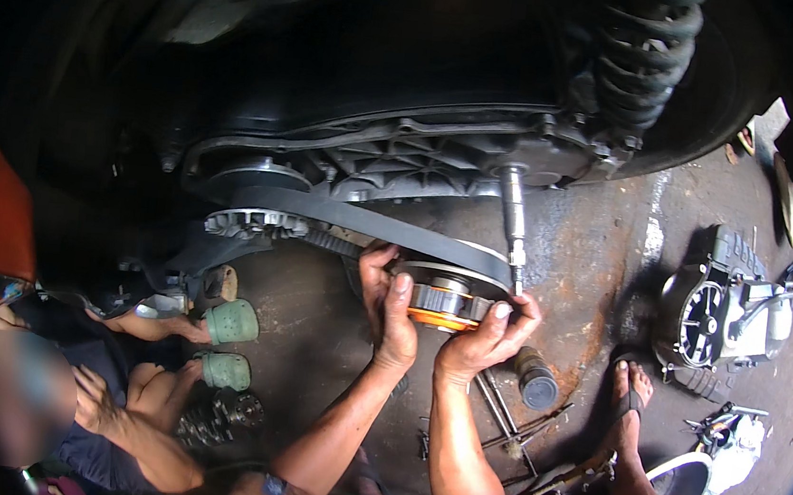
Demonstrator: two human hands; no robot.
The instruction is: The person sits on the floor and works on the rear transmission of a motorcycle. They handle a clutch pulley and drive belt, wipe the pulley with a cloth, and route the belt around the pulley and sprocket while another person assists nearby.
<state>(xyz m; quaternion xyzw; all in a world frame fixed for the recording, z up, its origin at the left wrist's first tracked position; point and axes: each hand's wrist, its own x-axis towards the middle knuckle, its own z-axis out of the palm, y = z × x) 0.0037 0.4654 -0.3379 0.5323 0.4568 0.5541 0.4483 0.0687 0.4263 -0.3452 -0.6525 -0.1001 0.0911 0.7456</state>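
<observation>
Between both hands I hold a clutch pulley assembly, with silvery metal parts and an orange ring at its near side. My left hand grips its left side, thumb up, and my right hand grips its right side. A black drive belt loops round the assembly and runs left to a finned front pulley on the engine case. A bare metal shaft sticks out of the case toward me; its end is close beside the assembly and my right fingers.
A coil spring rises at the upper right. On the floor lie a removed engine cover, a dark cylinder and several long tools. A basin stands near my foot. Another person sits at the lower left.
</observation>
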